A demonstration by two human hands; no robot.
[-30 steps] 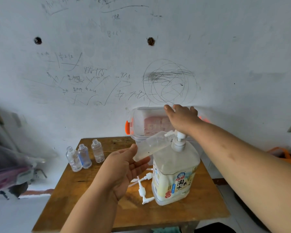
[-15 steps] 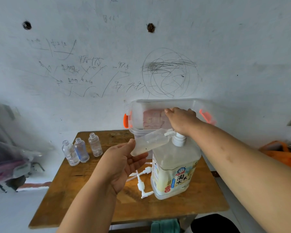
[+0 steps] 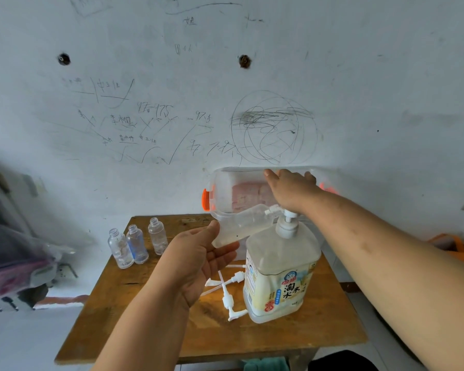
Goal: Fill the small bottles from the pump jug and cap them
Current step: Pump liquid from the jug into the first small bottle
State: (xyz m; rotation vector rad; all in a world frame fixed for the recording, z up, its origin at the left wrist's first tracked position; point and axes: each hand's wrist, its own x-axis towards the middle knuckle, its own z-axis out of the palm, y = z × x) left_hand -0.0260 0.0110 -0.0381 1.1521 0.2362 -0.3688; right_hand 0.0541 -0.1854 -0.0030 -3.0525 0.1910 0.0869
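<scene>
My left hand (image 3: 198,261) holds a small clear bottle (image 3: 241,226) tilted, its mouth at the nozzle of the pump jug (image 3: 279,277). A little cloudy liquid lies in that bottle. The jug is large, pale, with a yellow label, and stands on the wooden table (image 3: 145,303). My right hand (image 3: 292,191) rests palm-down on the jug's white pump head, fingers stretched forward. Three uncapped small bottles (image 3: 137,245) stand at the table's back left. Loose white pump caps with tubes (image 3: 231,303) lie just left of the jug.
A clear plastic box (image 3: 223,191) with orange latches stands behind the jug against the scribbled wall. An orange bag (image 3: 456,250) lies at the right, dark clutter at the left. A green cloth (image 3: 263,364) shows under the table's front edge.
My right hand pushed the pump head down half a second ago and has come back up; the stem shows again. The left hand keeps the bottle at the nozzle.
</scene>
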